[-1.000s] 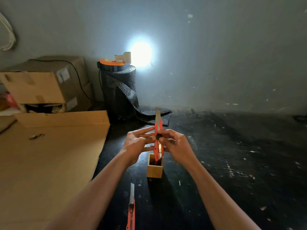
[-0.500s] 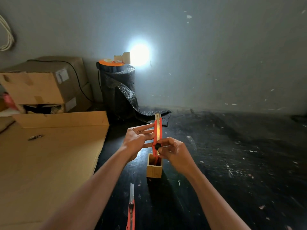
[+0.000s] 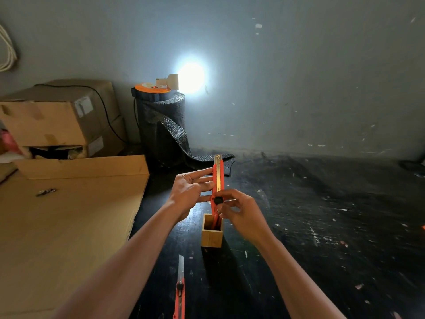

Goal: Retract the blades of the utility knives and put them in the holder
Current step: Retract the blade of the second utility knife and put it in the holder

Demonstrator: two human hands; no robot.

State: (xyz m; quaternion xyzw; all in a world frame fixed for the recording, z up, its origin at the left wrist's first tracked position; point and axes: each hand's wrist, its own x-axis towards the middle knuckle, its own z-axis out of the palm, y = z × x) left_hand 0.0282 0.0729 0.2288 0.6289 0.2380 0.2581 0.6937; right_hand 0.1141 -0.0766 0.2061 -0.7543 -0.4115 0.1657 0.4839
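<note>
I hold an orange utility knife (image 3: 217, 180) upright above a small square wooden holder (image 3: 211, 237) on the black floor. Only a short stub of blade shows at its top. My left hand (image 3: 190, 192) steadies the knife's body with flat fingers. My right hand (image 3: 239, 210) pinches the black slider knob low on the knife. Something orange stands inside the holder. A second orange knife (image 3: 179, 293) lies on the floor in front of the holder, its blade extended and pointing away from me.
A large flat cardboard sheet (image 3: 69, 222) covers the floor at left, with a small metal object (image 3: 45, 192) on it. Stacked cardboard boxes (image 3: 57, 120) and a black mesh roll (image 3: 161, 127) topped by a bright lamp (image 3: 189, 78) stand by the wall.
The blade has slid down into the handle as my right hand moved the knob downward. The knife has lowered slightly toward the holder.
</note>
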